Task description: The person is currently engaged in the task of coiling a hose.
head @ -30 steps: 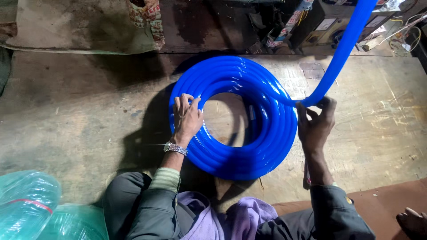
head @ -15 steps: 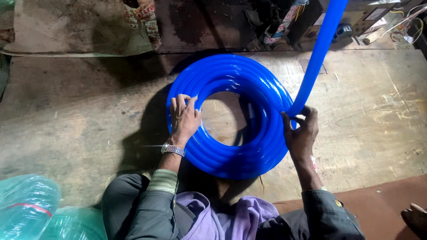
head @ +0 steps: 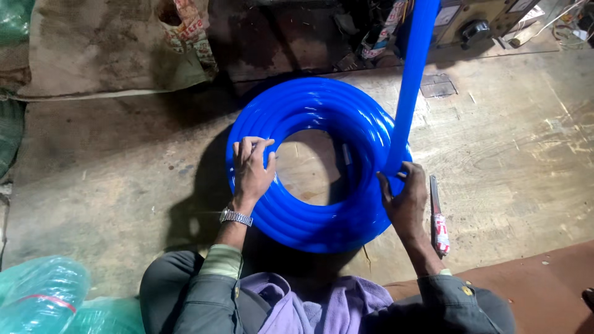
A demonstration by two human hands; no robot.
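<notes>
Nearest: purple cloth (head: 322, 306) over the lap, just below the coil. Pale green translucent plastic bundle (head: 43, 297) lower left of the coil.

Coil of glossy blue plastic hose (head: 309, 204) flat on the worn wooden floor (head: 124, 185), ring axis vertical, open centre showing boards.

Left hand (head: 250, 173), steel wristwatch (head: 236, 217) at the wrist, on the coil's left rim; fingers together, curled over the top turns. Judged: pinning the stack so turns stay nested.

Right hand (head: 405, 204) on the coil's right rim, fingers wrapped around the free blue hose run (head: 411, 80). Judged: guiding that run onto the coil.

Free run: long axis near vertical in frame, leading away from the right rim.

Red-handled knife (head: 437, 216) just right of the coil.

Beyond the coil: burlap sacking (head: 93, 55), dark machine (head: 470, 25).
</notes>
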